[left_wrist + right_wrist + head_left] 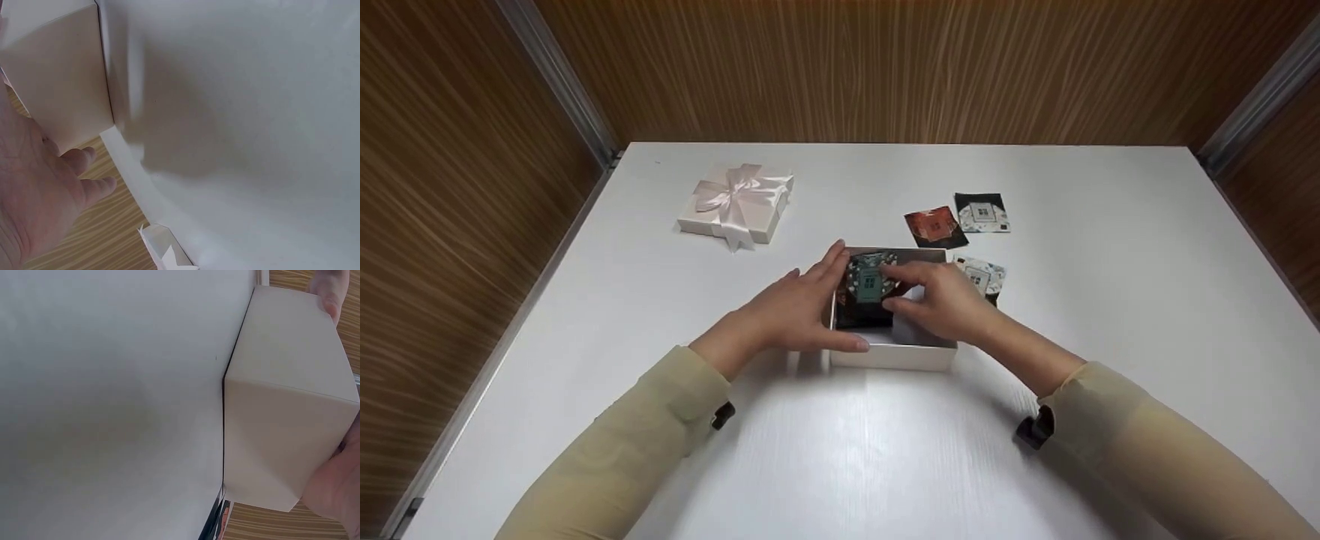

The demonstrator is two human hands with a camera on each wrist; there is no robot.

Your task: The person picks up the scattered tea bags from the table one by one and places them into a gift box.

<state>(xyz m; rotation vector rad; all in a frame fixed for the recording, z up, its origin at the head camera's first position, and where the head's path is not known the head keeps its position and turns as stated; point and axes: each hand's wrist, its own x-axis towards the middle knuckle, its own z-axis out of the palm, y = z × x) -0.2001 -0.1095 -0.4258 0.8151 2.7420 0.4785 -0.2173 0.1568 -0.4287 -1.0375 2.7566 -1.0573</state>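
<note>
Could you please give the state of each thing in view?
Near box: open, upright
Green packet: inside the near box
Ribboned box: closed, bow tied
Red packet: lying flat
Farthest packet: lying flat
White packet: partly hidden
Left hand: fingers extended, at near box
Right hand: fingertips at green packet

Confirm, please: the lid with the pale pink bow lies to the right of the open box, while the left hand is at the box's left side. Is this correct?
Not quite: the lid with the pale pink bow lies to the left of the open box, as the head view shows. The left hand is indeed at the box's left side.
</note>
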